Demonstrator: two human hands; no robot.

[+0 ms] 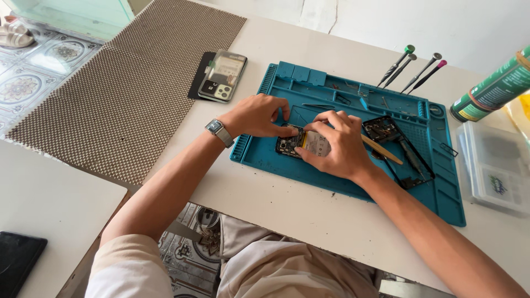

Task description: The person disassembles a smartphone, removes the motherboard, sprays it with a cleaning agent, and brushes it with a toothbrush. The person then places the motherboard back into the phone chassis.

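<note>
An opened phone body [295,143] with bare circuitry lies on a teal repair mat [331,176]. My left hand [256,116], with a metal watch on the wrist, presses fingertips on the phone's top left end. My right hand [339,143] covers the phone's right part and grips it, while a thin wooden stick [383,150] pokes out from under its fingers to the right. Whether the right hand holds that stick I cannot tell. A black phone frame [406,149] lies on the mat just right of my hands.
A phone back cover [222,76] rests on a dark slab left of the mat. Several screwdrivers [411,69] lie behind the mat. A green can [491,91] and clear plastic box [494,168] sit at right. A brown woven mat [127,88] covers the table's left.
</note>
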